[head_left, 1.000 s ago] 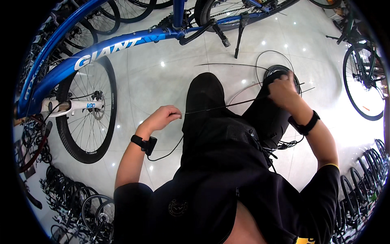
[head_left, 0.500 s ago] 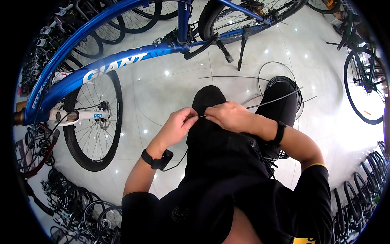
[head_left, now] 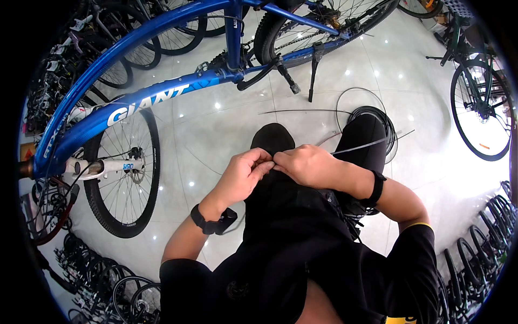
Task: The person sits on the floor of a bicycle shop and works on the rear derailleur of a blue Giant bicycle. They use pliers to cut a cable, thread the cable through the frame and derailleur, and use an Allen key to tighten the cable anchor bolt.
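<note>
Blue-painted metal first: bike [head_left: 210, 78], upright at top L, prob. propped on black kickstand [head_left: 313, 75] so as to need no hand; bold white lettering along lower tube, readable, plus small blue characters on white fork [head_left: 102, 166]; print on front tyre [head_left: 156, 162] too small to read. Next, black-trousered knees [head_left: 272, 140], set apart, maybe for a steady work spot. Then black cable coil [head_left: 389, 125], just beyond R knee and partly hidden by it, prob. placed there for easy reach; touching knee or not, can't tell. Then R hand [head_left: 308, 166] and L hand [head_left: 242, 175], close together over L thigh, thumbs & forefingers pinched tight on thin grey cable [head_left: 367, 146], apparently for fine control; gripped bit mostly hidden, rest running out R across R thigh. Smaller: dark wristband [head_left: 372, 189] on R forearm, no legible marks. Last, yellow shirt patch [head_left: 400, 321] w/ dark print, cut off by lower edge.
</note>
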